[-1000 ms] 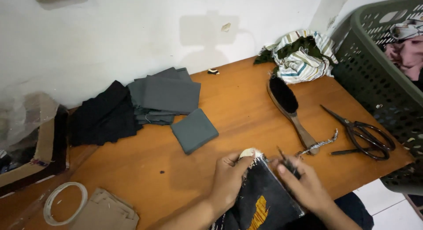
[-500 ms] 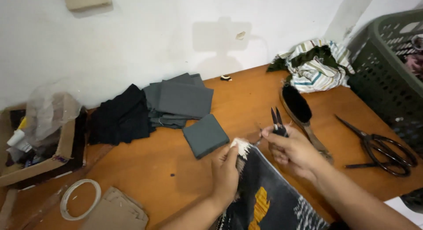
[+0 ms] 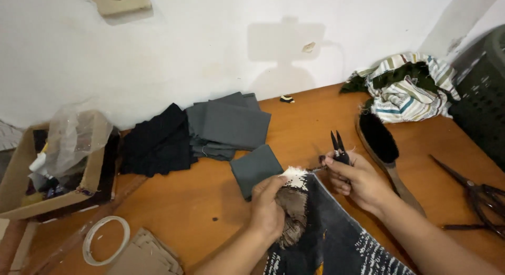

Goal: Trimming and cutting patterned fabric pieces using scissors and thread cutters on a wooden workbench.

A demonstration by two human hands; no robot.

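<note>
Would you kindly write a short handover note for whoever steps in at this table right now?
Left hand: pinches the frayed white corner of the dark woven fabric piece and holds it up off the orange wooden table.
Right hand: grips the small black thread snips, blades pointing up, just right of that corner.
Nearby: folded grey cloth square, grey cloth stack, wooden brush with black bristles, large black scissors.
Done: cannot tell how much of the fringe is trimmed.
Left: loose threads show at the corner.

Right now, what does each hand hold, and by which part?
Left hand pinches the dark cloth at its frayed white corner; right hand holds small snips by the handle.
</note>
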